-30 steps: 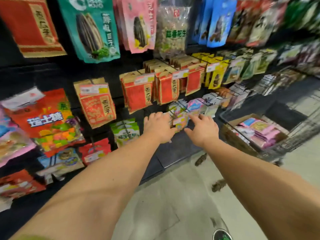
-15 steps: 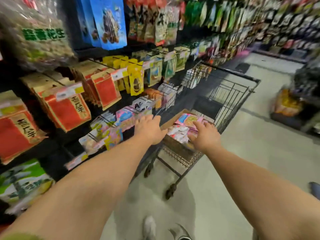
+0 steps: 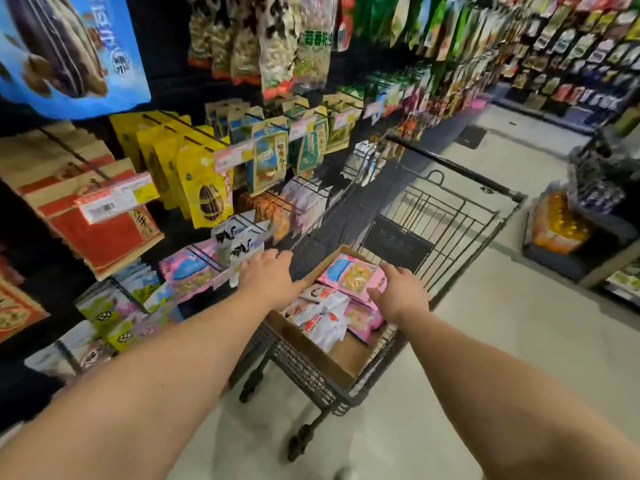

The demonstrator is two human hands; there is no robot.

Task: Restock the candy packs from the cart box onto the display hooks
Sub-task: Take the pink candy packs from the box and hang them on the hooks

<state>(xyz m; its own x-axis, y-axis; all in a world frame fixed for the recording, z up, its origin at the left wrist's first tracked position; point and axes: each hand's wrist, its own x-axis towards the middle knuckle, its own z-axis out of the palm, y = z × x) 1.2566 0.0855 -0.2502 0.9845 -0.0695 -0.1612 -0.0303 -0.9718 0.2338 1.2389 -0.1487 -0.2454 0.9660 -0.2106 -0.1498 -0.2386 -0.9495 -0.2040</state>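
A brown cardboard box (image 3: 322,356) sits in the dark wire shopping cart (image 3: 433,216). It holds pink candy packs (image 3: 351,275) and white packs (image 3: 322,320). My right hand (image 3: 398,292) reaches over the box with relaxed fingers touching the top pink pack. My left hand (image 3: 268,277) hovers palm down at the box's left edge, fingers loose, holding nothing. Pink candy packs on display hooks (image 3: 188,271) hang just left of my left hand, with white packs (image 3: 239,244) behind them.
The display wall on the left carries yellow seed packs (image 3: 204,188), red-and-brown packs (image 3: 93,216) and price tags. More shelves run down the aisle to the back. A low stand with orange goods (image 3: 557,226) is at the right. Pale floor lies right of the cart.
My view swung right from the hooks to the cart. Both hands left the hanging packs and moved over the box; my right hand now touches the top pink pack.
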